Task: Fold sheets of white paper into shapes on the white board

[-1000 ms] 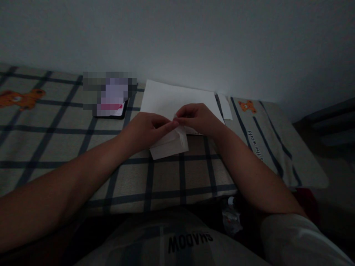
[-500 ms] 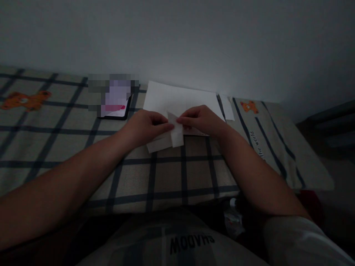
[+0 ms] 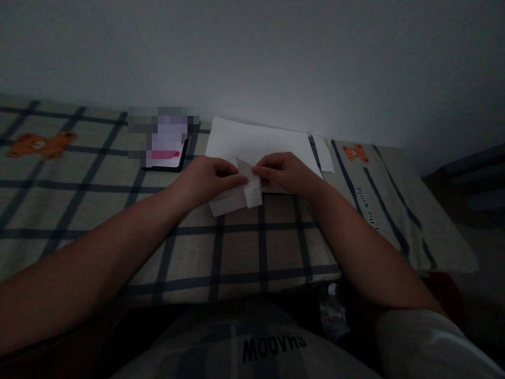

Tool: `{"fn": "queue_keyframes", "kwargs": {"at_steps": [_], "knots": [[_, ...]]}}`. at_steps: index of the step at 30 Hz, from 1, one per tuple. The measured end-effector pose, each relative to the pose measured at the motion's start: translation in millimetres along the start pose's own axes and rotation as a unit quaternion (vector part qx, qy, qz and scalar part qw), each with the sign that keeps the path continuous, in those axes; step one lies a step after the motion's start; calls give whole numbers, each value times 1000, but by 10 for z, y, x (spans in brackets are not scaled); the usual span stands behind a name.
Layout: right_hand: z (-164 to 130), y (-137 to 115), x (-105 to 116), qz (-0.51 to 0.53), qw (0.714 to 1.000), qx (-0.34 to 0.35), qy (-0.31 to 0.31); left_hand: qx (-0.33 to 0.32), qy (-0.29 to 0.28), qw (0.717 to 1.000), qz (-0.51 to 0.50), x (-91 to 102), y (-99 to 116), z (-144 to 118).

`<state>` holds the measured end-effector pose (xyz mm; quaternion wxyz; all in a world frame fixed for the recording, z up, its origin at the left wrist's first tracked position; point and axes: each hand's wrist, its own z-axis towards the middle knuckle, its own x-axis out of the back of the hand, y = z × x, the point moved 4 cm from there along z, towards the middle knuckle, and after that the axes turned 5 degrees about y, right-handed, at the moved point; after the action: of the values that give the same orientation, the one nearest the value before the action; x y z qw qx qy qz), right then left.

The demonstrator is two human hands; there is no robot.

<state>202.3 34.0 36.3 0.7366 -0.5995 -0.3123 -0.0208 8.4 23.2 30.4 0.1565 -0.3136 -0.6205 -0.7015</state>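
Note:
Between my two hands is a small folded white paper (image 3: 253, 193), with creased layers and a pointed upper corner. My left hand (image 3: 211, 181) pinches its left part between thumb and fingers. At its right edge, near the pointed corner, my right hand (image 3: 282, 171) grips it with thumb and forefinger. Behind and partly under the hands lies a pad of white ruled paper (image 3: 256, 138). The hands cover some of the folded paper and the pad's front edge.
A phone (image 3: 164, 145) with its screen lit, partly pixelated, lies left of the pad. A paper strip (image 3: 323, 153) rests to the right. The checked cloth (image 3: 244, 252) has bear prints and covers the table up to the wall. A plastic bottle (image 3: 333, 316) is below the front edge.
Both hands keep their grip on the folded paper, whose lower flap has shifted very slightly. The view has moved a little; otherwise things look the same.

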Motion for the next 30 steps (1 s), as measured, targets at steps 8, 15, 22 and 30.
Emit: {"fn": "queue_keyframes", "kwargs": {"at_steps": [8, 15, 22, 30], "knots": [[-8, -20, 10, -5, 999, 48, -11, 3, 25, 1000, -18, 6, 21, 6], [17, 36, -30, -14, 999, 51, 9, 4, 32, 999, -35, 19, 31, 6], [21, 36, -48, -1, 999, 48, 21, 9, 58, 997, -50, 19, 22, -6], [20, 20, -65, 7, 999, 51, 3, 28, 104, 990, -90, 79, 66, -55]]}}
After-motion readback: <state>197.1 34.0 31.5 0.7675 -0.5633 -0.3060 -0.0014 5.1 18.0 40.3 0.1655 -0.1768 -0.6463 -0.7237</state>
